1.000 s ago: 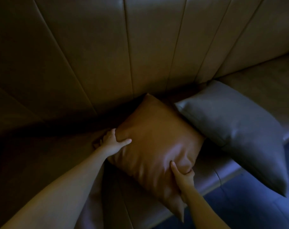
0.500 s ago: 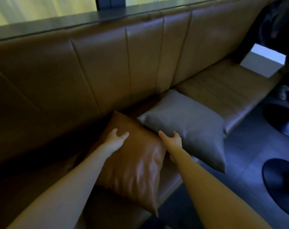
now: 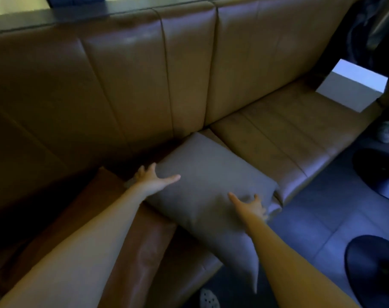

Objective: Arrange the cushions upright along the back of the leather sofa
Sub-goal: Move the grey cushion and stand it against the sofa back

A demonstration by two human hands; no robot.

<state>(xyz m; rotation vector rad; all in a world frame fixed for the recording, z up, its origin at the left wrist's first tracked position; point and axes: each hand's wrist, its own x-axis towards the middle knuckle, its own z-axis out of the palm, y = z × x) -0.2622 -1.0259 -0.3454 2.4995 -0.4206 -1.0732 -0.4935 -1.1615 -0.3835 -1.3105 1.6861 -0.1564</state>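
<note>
A grey cushion lies flat on the seat of the brown leather sofa, one corner hanging over the front edge. My left hand rests spread at its left edge, fingers apart. At the cushion's right edge sits my right hand, also spread, with nothing closed in its fingers. A brown leather cushion lies to the left, partly under my left forearm and under the grey cushion's edge.
A white box stands on the far right end of the seat. Two black round table bases sit on the tiled floor at the right. A shoe shows near the bottom edge.
Both hands let go of the brown cushion and moved right onto the grey cushion. The view swung up and to the right along the sofa.
</note>
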